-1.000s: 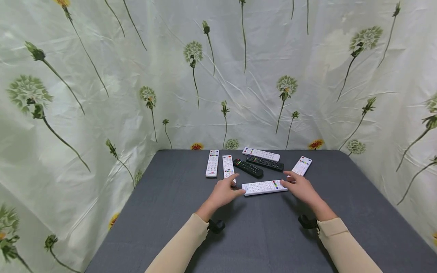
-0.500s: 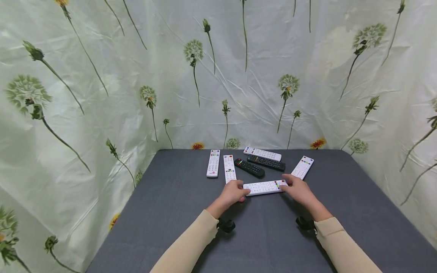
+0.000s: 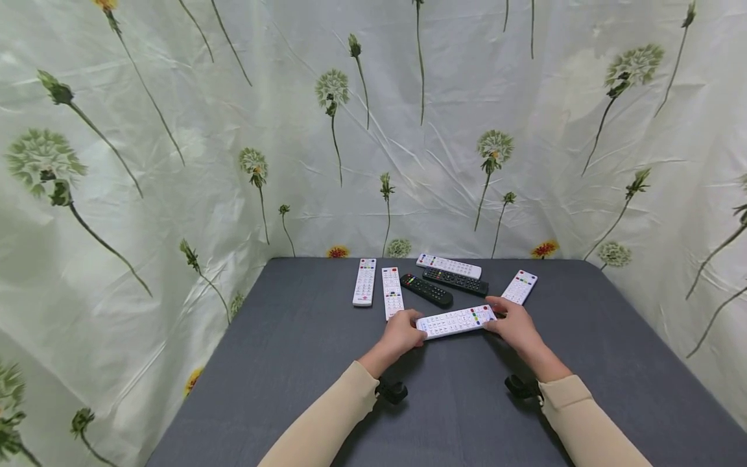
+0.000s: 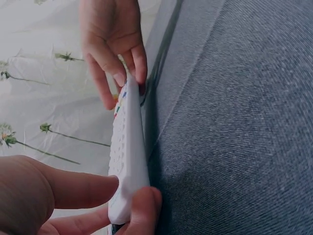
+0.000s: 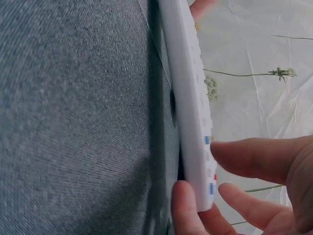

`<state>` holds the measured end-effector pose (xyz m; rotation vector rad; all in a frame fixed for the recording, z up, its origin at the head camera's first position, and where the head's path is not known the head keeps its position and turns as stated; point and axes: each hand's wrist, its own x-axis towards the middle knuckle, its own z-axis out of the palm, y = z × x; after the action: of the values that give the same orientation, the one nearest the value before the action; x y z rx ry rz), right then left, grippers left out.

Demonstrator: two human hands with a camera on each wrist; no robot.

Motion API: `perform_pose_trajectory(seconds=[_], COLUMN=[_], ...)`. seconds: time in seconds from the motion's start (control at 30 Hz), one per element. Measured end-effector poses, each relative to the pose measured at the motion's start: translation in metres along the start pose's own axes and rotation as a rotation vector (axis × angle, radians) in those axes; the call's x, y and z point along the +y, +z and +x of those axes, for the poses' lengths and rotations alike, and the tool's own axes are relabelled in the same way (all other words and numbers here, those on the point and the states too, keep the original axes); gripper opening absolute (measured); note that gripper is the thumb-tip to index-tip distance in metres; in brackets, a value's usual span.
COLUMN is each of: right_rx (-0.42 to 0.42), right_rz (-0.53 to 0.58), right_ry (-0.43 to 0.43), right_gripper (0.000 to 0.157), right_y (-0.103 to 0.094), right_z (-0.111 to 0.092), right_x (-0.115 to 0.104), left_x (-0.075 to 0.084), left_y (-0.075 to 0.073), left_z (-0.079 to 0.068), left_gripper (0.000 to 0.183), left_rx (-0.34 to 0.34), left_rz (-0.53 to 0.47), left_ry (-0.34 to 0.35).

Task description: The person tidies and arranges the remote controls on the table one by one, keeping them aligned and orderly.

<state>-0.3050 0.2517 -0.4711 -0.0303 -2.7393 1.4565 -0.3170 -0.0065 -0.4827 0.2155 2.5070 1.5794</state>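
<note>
A white remote control with small coloured buttons near its right end lies crosswise between my hands. My left hand pinches its left end; the left wrist view shows the thumb on the button face and a finger underneath. At the other end my right hand grips the remote, its thumb by the coloured buttons and a finger below the edge. Both wrist views show the remote just off the grey cloth, with a dark shadow beneath. Behind my left hand lies another white remote, its near end partly hidden.
Further back on the grey table lie a white remote at left, two black remotes, and a white remote at the rear. One more white remote sits behind my right hand. A flower-printed curtain borders the table.
My left hand has moved right onto the remote's left end, and both hands have closed on it. The remote has come up slightly from the table and tilts a little.
</note>
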Motion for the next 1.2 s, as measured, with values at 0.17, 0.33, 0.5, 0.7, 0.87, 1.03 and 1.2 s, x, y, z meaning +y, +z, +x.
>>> perform_pose_trajectory(seconds=[0.17,0.33,0.5,0.7,0.87,1.03,1.2], right_rx=[-0.009,-0.024,-0.034,-0.058,-0.022,-0.021,-0.037], right_rz=[0.134,0.391,0.615,0.720,0.674,0.647,0.642], right_ry=[0.019,0.049,0.041,0.040,0.049,0.025,0.017], right_gripper=[0.064,0.063,0.063,0.075,0.076,0.073,0.071], right_y=[0.001,0.003,0.008,0.017,0.031,0.046,0.058], right_z=[0.002,0.003,0.000,-0.008,-0.012,-0.015,-0.016], right_x=[0.001,-0.004,-0.016,-0.031,-0.041,-0.049,-0.058], left_x=[-0.001,-0.003,-0.001,0.001,0.002,-0.002,-0.003], left_y=[-0.003,-0.012,-0.022,-0.029,-0.034,-0.042,-0.057], left_z=[0.002,0.004,0.003,0.000,-0.004,-0.010,-0.019], left_gripper=[0.023,0.026,0.041,0.045,0.045,0.044,0.048], left_rx=[-0.050,-0.160,-0.283,-0.327,-0.343,-0.357,-0.346], left_rz=[-0.167,-0.230,-0.250,-0.272,-0.315,-0.327,-0.260], left_ry=[-0.039,-0.063,-0.089,-0.082,-0.089,-0.082,-0.077])
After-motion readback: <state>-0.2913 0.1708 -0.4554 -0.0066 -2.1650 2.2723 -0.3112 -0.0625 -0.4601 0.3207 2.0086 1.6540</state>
